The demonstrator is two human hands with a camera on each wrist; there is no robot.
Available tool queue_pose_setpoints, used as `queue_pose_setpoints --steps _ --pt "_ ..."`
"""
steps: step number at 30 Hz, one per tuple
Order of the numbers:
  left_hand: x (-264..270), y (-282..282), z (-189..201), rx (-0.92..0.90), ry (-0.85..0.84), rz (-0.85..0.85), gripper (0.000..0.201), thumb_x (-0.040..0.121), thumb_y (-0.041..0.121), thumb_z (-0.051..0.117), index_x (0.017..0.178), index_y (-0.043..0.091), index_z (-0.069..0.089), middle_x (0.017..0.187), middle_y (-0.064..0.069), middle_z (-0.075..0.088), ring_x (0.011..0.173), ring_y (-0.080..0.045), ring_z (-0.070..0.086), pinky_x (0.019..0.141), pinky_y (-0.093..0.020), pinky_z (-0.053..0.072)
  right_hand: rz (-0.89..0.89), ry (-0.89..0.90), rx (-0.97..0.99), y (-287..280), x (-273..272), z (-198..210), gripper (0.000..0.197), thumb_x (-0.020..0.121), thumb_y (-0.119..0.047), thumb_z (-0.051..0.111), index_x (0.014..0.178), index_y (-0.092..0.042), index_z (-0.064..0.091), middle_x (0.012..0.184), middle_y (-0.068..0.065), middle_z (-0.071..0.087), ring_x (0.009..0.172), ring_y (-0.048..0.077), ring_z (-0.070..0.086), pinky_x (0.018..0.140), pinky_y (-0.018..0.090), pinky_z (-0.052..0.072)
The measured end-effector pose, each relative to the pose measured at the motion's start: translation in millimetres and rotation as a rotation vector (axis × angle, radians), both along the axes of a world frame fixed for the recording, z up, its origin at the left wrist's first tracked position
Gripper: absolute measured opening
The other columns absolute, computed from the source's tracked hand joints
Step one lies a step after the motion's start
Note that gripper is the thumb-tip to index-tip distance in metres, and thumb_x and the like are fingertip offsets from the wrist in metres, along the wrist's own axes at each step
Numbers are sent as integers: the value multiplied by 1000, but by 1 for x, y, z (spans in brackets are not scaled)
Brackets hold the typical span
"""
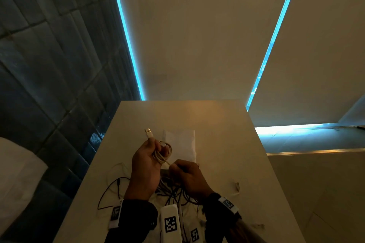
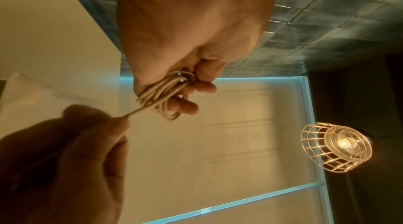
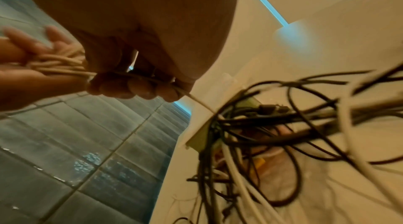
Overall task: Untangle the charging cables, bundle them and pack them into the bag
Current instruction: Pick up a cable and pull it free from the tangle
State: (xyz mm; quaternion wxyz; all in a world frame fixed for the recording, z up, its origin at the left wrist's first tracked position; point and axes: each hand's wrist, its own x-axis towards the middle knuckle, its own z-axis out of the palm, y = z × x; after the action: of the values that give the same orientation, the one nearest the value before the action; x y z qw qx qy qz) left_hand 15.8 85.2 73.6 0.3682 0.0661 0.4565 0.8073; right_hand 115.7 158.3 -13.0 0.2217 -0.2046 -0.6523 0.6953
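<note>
cable tangle [image 1: 173,191] on table [image 1: 227,144], bag [image 1: 183,144] behind it, coil [image 1: 163,151] above

No readable text, tags perhaps coded

Your head camera looked forward and steeply down from above the counter [image 1: 227,144], taking in both hands and the wall beyond. Your left wrist camera sat close behind the left hand [image 2: 191,26] and faced up along it toward the ceiling and a caged lamp [image 2: 337,147]. Your right wrist camera sat just as close behind the right hand [image 3: 139,26], angled past it at the tangled cables [image 3: 261,133] on the counter. All three views shared the coiled white cable [image 1: 163,153] stretched between your hands.
</note>
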Motion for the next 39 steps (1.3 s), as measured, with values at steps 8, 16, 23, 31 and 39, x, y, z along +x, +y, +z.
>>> queue_pose_setpoints --steps 8,16,23,31,39 --pt "-1 -4 -2 5 95 -32 37 102 17 32 70 6 46 54 0 41 46 -12 36 60 -30 31 -104 -120 183 4 12 -41 42 95 -17 54 57 -35 56 54 -16 56 53 -3 50 58 13 38" --pt "-3 -8 -2 35 135 -12 36 101 17 32 70 5 45 54 0 38 47 -12 35 56 -28 29 -73 -191 216 2 15 -59 32 99 -17 47 68 -23 53 59 -14 51 56 -3 47 59 12 37" --pt "-4 -12 5 72 130 18 49 101 16 32 59 12 55 53 -1 49 47 -13 45 60 -29 36 -70 -269 183 -3 19 -66 32 101 -7 42 70 -16 45 62 -8 46 52 -3 45 56 11 37" --pt "-8 -14 9 -67 255 2 35 101 16 34 68 8 44 56 1 36 48 -11 28 56 -29 27 -204 -288 252 6 18 -68 32 94 -9 55 65 -20 59 55 -10 56 54 0 53 55 11 38" --pt "-7 -7 -6 -277 310 -61 40 102 15 32 63 8 41 44 4 38 50 -15 29 56 -31 24 -405 -92 179 10 -4 -20 15 88 -13 66 75 -6 64 65 0 63 59 7 58 59 25 50"
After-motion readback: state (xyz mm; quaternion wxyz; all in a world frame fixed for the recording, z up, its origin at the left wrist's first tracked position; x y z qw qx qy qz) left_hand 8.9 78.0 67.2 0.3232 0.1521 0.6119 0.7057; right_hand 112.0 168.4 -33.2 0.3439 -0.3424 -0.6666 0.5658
